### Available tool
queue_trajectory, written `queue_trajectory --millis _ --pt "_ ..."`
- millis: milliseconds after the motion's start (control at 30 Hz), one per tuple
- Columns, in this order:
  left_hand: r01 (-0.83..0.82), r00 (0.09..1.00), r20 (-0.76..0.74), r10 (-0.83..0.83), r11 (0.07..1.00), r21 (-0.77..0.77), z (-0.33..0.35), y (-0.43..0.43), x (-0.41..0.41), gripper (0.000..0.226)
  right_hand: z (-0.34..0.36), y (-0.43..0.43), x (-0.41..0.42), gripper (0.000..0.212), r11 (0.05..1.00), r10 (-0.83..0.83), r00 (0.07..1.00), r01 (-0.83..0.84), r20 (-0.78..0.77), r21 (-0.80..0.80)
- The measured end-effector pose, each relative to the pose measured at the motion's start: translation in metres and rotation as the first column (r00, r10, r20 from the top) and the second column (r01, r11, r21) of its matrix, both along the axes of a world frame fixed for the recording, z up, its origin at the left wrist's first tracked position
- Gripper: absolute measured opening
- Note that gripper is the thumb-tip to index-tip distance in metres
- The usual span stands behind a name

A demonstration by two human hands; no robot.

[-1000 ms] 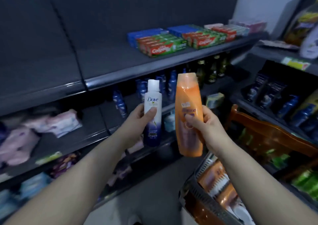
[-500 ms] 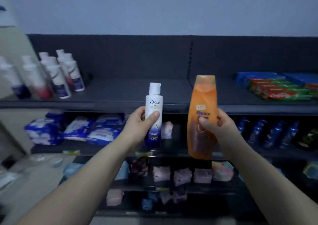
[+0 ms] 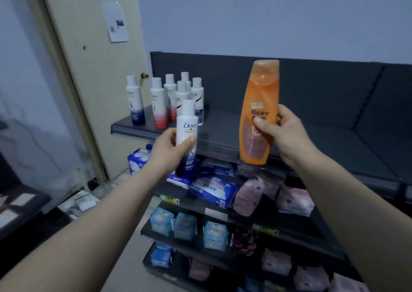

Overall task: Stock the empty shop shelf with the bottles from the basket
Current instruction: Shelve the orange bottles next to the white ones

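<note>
- The view swings left along the shop shelf (image 3: 338, 140): the toothpaste boxes and the basket seen a second ago are out of frame, and the shelf's left end comes in.
- Both bottles have travelled with it, upright all the way.
- The left hand (image 3: 167, 151) wraps the white Dove bottle (image 3: 186, 133), thumb across the label, fingers behind. Firm hold, cap up.
- The right hand (image 3: 284, 133) pinches the orange bottle (image 3: 258, 113) at its waist, thumb on the front, fingers round the far side.
- Both bottles hang in the air in front of the shelf's front lip; neither is on the board yet.
- What it means, by my reading: the carry is done and placing comes next.
- A cluster of standing bottles (image 3: 159, 104) already holds the left end, and the Dove bottle sits just in front of it in the view.
- Open room lies to the right: bare dark board runs from the cluster past the orange bottle.
- Edges to mind: the front lip below both bottles, the back panel behind, and the shelf's left end by the door (image 3: 95, 79).
- The tall orange bottle looks the more likely to tip.
- Soft packs (image 3: 213, 190) fill the tiers below.
</note>
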State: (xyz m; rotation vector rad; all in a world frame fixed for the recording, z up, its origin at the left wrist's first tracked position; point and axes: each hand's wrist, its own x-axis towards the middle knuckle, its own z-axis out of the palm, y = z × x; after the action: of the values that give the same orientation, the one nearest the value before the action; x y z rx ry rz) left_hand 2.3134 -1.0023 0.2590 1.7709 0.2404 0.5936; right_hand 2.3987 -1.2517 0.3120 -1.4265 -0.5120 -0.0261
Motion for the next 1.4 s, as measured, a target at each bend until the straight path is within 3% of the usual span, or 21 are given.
queue_trajectory --millis 400,733,833,867,933,1000,1067,1133,1200,1300,1400 --pt "-0.003 1.0 0.005 0.004 0.997 -0.077 0.005 0.067 0.026 0.034 -0.001 0.11 0.099 0.04 0.998 0.004 1.0 -0.006 -0.027 -0.067" --pt "0.15 0.989 0.029 -0.148 0.984 -0.093 0.01 0.083 0.081 0.027 -0.03 0.128 0.138 0.045 0.98 0.04 0.999 -0.04 -0.002 -0.194" --pt "0.2 0.979 0.075 -0.191 0.971 -0.131 0.013 0.085 0.092 0.032 -0.014 0.122 0.135 0.065 0.952 -0.063 0.973 0.125 0.22 -0.28" --pt "0.214 0.975 0.098 -0.202 0.966 -0.145 0.015 0.087 0.094 0.038 -0.002 0.121 0.133 0.069 0.926 -0.128 0.921 0.244 0.369 -0.287" --pt "0.247 0.964 0.143 -0.225 0.957 -0.153 0.022 0.09 0.1 0.045 0.028 0.125 0.122 0.057 0.917 -0.153 0.742 0.352 0.653 -0.185" --pt "0.281 0.95 0.182 -0.255 0.95 -0.136 0.031 0.093 0.106 0.048 0.063 0.139 0.109 0.039 0.941 -0.065 0.619 0.299 0.783 -0.159" --pt "0.313 0.934 0.217 -0.284 0.943 -0.116 0.045 0.095 0.109 0.047 0.095 0.164 0.097 0.035 0.897 0.105 0.583 0.295 0.806 -0.33" --pt "0.338 0.92 0.245 -0.306 0.936 -0.1 0.059 0.1 0.113 0.043 0.119 0.193 0.092 0.04 0.754 0.278 0.597 0.349 0.752 -0.556" --pt "0.345 0.906 0.286 -0.311 0.936 -0.075 0.072 0.107 0.115 0.038 0.138 0.216 0.091 0.039 0.66 0.354 0.64 0.345 0.682 -0.667" --pt "0.333 0.896 0.323 -0.305 0.942 -0.032 0.09 0.124 0.117 0.034 0.166 0.24 0.092 0.028 0.715 0.37 0.71 0.193 0.599 -0.672" --pt "0.255 0.886 0.399 -0.236 0.967 0.007 0.116 0.158 0.115 0.025 0.191 0.258 0.096 0.018 0.816 0.314 0.759 0.091 0.57 -0.57"
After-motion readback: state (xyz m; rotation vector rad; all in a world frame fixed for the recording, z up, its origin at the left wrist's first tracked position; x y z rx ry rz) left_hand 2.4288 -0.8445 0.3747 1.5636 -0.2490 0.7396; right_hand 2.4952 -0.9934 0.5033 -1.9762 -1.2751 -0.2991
